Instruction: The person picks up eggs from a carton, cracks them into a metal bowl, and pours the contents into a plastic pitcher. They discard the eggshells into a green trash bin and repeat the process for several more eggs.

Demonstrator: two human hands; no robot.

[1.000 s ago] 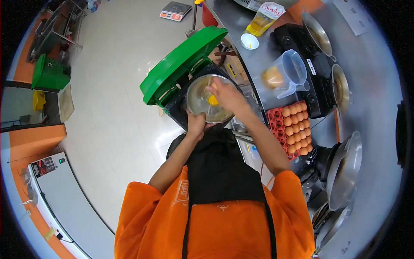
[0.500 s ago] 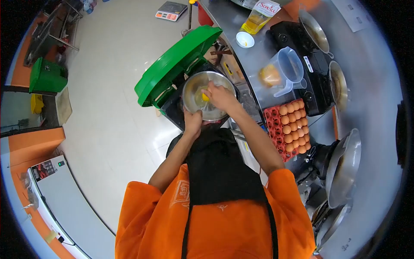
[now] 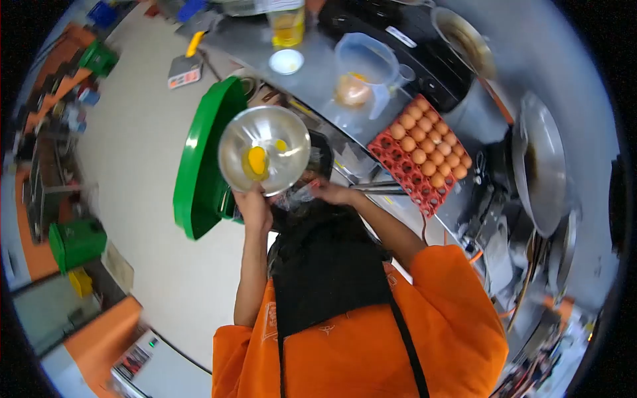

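Note:
My left hand [image 3: 253, 207] grips the near rim of a shiny metal bowl [image 3: 232, 142], closed around its edge. A raw egg yolk [image 3: 257, 159] lies in the bowl, and a smaller yellow patch shows up the side. To the right of the bowl, my right hand [image 3: 335, 193] is low over the opening of a bin whose green lid [image 3: 199, 166] stands raised. Motion smears its fingers, and clear plastic shows close to the fingertips. On the counter at the right, brown eggs [image 3: 428, 142] fill part of a red egg tray [image 3: 397, 166].
A clear measuring jug [image 3: 365, 63] with egg inside stands on the metal counter [image 3: 318, 93]. Near it are a small white bowl [image 3: 286, 62], an oil pouch [image 3: 287, 28] and a black stove [image 3: 371, 23]. Large pans [image 3: 541, 166] stand at the right. A scale [image 3: 185, 70] is at upper left.
The bowl has come up and left, held by my left hand. My right hand has left the bowl's inside and moved right, down toward the bin. The whole view has turned.

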